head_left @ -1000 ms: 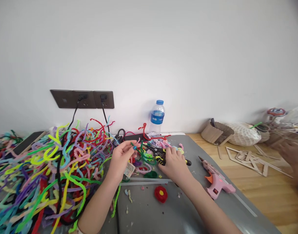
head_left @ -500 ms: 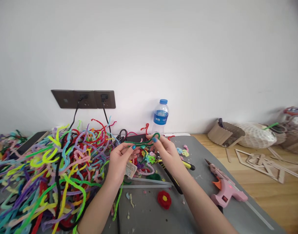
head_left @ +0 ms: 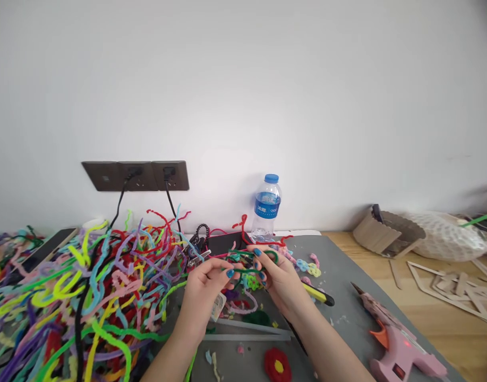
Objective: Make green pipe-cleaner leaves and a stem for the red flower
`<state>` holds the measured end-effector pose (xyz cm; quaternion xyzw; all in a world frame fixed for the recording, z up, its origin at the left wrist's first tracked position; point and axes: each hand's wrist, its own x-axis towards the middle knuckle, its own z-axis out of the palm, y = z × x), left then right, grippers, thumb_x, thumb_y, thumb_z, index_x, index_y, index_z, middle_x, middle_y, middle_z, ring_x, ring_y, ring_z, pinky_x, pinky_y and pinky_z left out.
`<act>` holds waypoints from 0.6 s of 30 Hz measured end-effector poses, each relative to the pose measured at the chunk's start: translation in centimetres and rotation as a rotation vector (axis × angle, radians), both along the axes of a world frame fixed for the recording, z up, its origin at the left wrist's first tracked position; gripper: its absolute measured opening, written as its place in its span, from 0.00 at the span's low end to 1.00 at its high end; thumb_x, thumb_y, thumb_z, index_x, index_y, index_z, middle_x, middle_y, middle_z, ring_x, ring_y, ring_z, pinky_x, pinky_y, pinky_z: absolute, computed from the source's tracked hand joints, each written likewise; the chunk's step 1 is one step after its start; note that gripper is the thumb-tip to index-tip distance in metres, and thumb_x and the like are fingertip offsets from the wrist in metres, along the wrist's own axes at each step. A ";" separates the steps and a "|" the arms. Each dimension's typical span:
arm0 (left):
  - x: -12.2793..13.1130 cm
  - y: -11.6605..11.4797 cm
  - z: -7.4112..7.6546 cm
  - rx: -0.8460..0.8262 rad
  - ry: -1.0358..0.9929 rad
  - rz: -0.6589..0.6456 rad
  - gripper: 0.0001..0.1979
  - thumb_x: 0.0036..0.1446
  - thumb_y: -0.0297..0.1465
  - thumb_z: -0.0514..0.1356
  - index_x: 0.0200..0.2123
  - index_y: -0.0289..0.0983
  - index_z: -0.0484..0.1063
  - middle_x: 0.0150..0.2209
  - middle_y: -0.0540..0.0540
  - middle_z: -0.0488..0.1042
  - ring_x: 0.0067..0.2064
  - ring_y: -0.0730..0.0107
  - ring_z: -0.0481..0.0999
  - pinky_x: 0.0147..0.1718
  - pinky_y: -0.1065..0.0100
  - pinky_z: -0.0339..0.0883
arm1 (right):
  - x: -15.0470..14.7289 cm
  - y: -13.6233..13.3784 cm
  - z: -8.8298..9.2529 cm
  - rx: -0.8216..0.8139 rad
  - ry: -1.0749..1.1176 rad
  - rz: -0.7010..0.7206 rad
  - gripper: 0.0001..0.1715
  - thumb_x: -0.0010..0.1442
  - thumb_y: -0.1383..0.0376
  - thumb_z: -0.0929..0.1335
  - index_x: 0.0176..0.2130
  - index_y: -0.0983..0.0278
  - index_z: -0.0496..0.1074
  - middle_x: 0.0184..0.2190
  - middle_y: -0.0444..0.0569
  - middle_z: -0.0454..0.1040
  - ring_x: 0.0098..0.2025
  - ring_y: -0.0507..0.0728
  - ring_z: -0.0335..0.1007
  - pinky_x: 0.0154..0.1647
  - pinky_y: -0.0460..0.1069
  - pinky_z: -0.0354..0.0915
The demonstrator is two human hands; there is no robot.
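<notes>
Between my two hands is a dark green pipe cleaner (head_left: 247,271), bent into a loop at its right side. My left hand (head_left: 211,284) pinches one stretch of it with thumb and forefinger. With its fingertips pressed together, my right hand (head_left: 277,273) grips the looped part. Below the hands lie a red pipe-cleaner flower (head_left: 278,365) with a yellow centre and a dark green fuzzy piece (head_left: 256,317). Translucent glue sticks (head_left: 247,337) rest on the grey mat beneath my wrists. A yellow-and-black handled tool (head_left: 318,293) is partly hidden behind my right hand.
A big heap of coloured pipe cleaners (head_left: 108,297) covers the left side. A water bottle (head_left: 267,207) stands against the wall, near a dark phone-like slab (head_left: 226,244). At right lie a pink glue gun (head_left: 402,339), wooden strips (head_left: 454,286) and a cardboard holder (head_left: 386,231).
The view has tilted up and shifted slightly left. My hands have come closer together, and the green pipe cleaner is now folded into a tighter loop at my right fingers.
</notes>
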<state>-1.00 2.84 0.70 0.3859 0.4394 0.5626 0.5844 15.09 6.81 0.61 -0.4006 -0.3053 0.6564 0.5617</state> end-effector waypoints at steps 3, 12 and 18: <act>0.5 -0.1 0.1 -0.040 -0.095 -0.014 0.17 0.44 0.42 0.75 0.29 0.36 0.79 0.33 0.42 0.84 0.32 0.67 0.81 0.32 0.71 0.75 | -0.3 -0.2 -0.2 0.005 0.043 0.018 0.25 0.35 0.54 0.83 0.30 0.65 0.80 0.17 0.37 0.66 0.17 0.44 0.53 0.15 0.40 0.50; 1.2 -0.1 0.8 -0.104 -0.416 0.015 0.20 0.30 0.34 0.81 0.25 0.34 0.77 0.23 0.53 0.76 0.22 0.81 0.72 0.23 0.79 0.70 | -0.5 -1.2 0.1 -0.098 0.367 0.167 0.22 0.45 0.70 0.82 0.41 0.61 0.79 0.23 0.36 0.74 0.20 0.43 0.68 0.22 0.36 0.68; 0.9 -0.1 0.9 -0.079 -0.379 -0.013 0.20 0.37 0.39 0.79 0.27 0.34 0.77 0.25 0.52 0.76 0.26 0.78 0.73 0.23 0.78 0.70 | -0.9 -1.2 0.0 -0.113 0.447 0.192 0.17 0.41 0.69 0.83 0.28 0.65 0.76 0.26 0.40 0.78 0.25 0.44 0.74 0.28 0.35 0.72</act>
